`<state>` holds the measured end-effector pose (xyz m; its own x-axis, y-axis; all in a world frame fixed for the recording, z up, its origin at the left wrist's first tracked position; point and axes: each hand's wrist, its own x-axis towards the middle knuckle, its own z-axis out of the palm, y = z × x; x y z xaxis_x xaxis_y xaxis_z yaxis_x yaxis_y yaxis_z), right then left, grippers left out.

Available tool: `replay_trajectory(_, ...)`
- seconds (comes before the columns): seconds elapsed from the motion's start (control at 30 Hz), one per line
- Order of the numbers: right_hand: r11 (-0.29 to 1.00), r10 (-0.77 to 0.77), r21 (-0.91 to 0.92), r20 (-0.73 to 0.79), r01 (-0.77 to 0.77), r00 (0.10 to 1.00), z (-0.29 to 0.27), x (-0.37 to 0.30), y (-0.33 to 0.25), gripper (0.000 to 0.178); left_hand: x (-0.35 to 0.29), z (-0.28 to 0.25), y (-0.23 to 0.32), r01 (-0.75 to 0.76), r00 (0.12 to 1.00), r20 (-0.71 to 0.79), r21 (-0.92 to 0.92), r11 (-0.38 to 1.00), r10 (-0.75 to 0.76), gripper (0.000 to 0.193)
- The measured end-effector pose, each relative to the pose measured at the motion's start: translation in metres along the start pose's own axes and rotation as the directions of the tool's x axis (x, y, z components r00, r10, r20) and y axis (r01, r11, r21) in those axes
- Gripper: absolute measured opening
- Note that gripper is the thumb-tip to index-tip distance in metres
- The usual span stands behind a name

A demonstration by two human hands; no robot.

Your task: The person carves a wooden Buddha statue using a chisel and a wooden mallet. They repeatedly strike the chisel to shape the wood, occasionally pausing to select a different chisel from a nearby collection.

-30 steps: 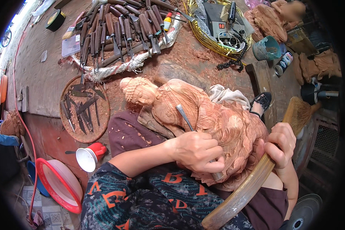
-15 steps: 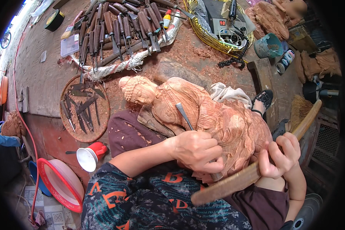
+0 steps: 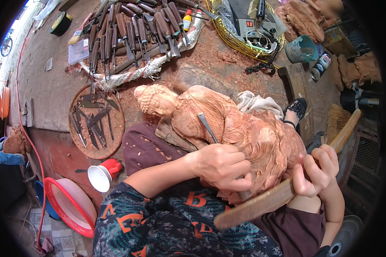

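A reddish wood carving of a seated figure with a curly-textured head (image 3: 201, 100) lies tilted across my lap, head to the left. My left hand (image 3: 223, 167) is closed around a chisel (image 3: 207, 127); its flat steel blade points up and left over the figure's chest, and the handle's butt shows below my fist. On the right, my right hand (image 3: 316, 171) grips a long curved wooden stick (image 3: 261, 206) by its middle. The stick's near end lies close below the chisel's butt, in front of my shirt. Whether the blade touches the wood I cannot tell.
Many wood-handled chisels (image 3: 128, 34) lie at the far left inside a white wrapped rim. A round tray (image 3: 76, 132) holds several blades. Beyond the carving are a cream cloth (image 3: 259, 104), a teal cup (image 3: 301, 50), a spray can (image 3: 321, 67) and a control box (image 3: 248, 25). Wood chips litter the surface.
The whole view has shifted a few pixels. Both hands keep their grips, and the chisel and stick sit almost as before.
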<state>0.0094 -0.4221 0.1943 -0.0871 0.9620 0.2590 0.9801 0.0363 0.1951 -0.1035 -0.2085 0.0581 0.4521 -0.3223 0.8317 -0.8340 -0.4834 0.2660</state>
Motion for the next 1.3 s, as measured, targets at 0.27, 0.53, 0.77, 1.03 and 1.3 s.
replay_trajectory(0.27, 0.999, 0.03, 0.029, -0.063, -0.028, 0.998, 0.002, -0.001, 0.001, 0.041, 0.002, 0.0, -0.001, 0.006, 1.0, -0.001, 0.0, 1.0, -0.006, 0.02)
replay_trajectory(0.53, 1.0, -0.02, -0.005, -0.064, 0.02, 0.998, -0.004, 0.002, 0.007, 0.04, 0.004, -0.001, -0.003, -0.011, 1.0, -0.024, 0.036, 0.999, 0.012, 0.019)
replay_trajectory(0.77, 0.988, -0.036, -0.151, 0.05, 0.043, 0.998, -0.009, 0.007, 0.005, 0.042, 0.002, 0.0, -0.003, 0.009, 0.999, -0.035, 0.044, 0.999, -0.007, 0.019)
replay_trajectory(1.03, 0.995, 0.061, -0.085, 0.047, -0.057, 0.997, -0.009, 0.005, 0.002, 0.044, 0.002, 0.002, -0.004, 0.017, 0.999, -0.048, 0.083, 0.996, -0.013, 0.019)
replay_trajectory(1.3, 0.992, -0.006, -0.126, 0.045, 0.012, 0.999, -0.022, 0.003, 0.009, 0.05, 0.002, 0.003, -0.005, 0.012, 0.998, -0.07, 0.072, 0.997, -0.007, 0.019)
